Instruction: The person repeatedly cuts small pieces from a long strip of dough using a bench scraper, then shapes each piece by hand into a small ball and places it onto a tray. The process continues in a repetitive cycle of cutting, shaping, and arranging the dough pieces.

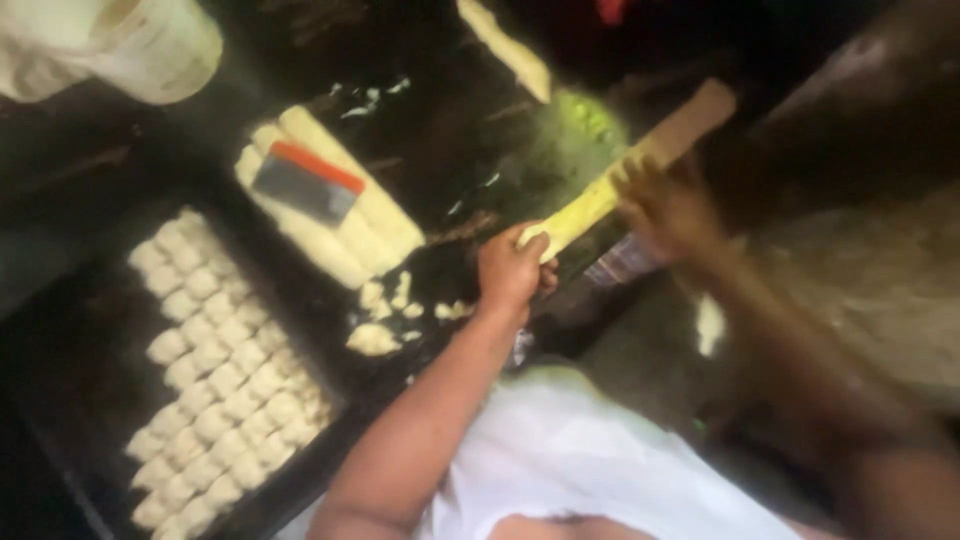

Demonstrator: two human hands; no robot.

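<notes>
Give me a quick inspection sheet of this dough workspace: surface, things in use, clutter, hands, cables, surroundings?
Surface: dark worktop, dusted with pale scraps.
Things in use: long dough strip on a wooden board, held at both ends.
Other things: dark tray with rows of small dough pieces; dough logs with an orange-handled scraper lying on them.
Clutter: loose dough bits beside the logs.
Hands: left hand grips the strip's near end; right hand grips farther along.
Cables: nothing seen.
Surroundings: white container at top left; the rest too dark and blurred to tell.
</notes>
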